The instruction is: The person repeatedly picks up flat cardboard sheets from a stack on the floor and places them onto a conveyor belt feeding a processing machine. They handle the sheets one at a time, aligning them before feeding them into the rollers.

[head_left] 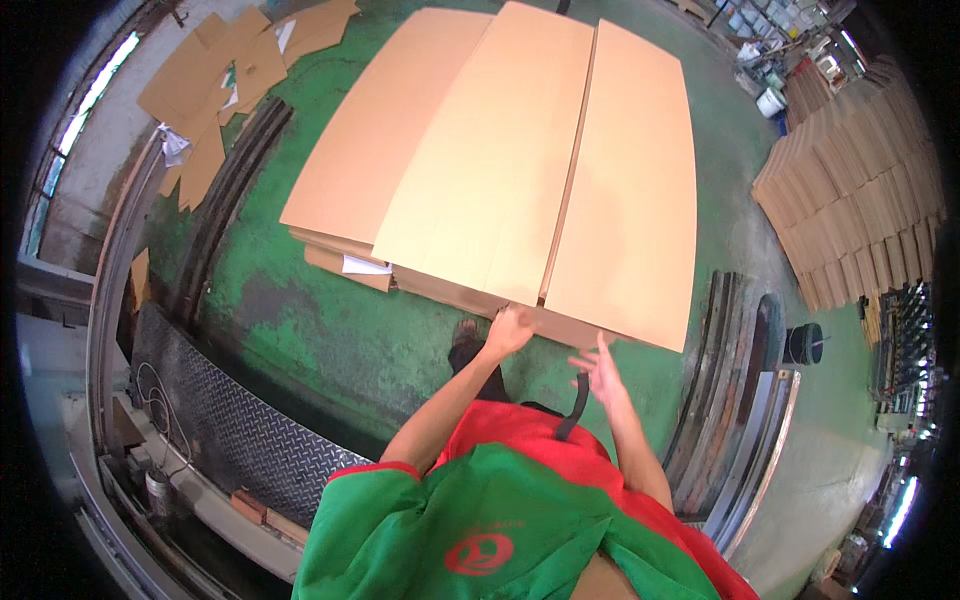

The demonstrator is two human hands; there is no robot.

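Note:
A wide stack of brown cardboard sheets (500, 150) lies low in front of me, its top split into long panels with a dark gap toward the right. At the stack's near edge, just left of that gap, my left hand (513, 330) has its fingers curled; what they hold, if anything, is hidden. My right hand (600, 375) is a little to the right and nearer to me, close to the edge. Its fingers are apart and nothing shows in them. A dark curved strap (576, 405) shows beside the right wrist, against my red and green clothing.
Loose cardboard pieces (215, 75) lie at the far left. A tall pile of folded cardboard (850, 185) stands at the right. Long dark beams (235, 190) flank the left side, more beams (710, 390) the right. A patterned metal plate (230, 390) is at near left, a black bucket (803, 344) at right.

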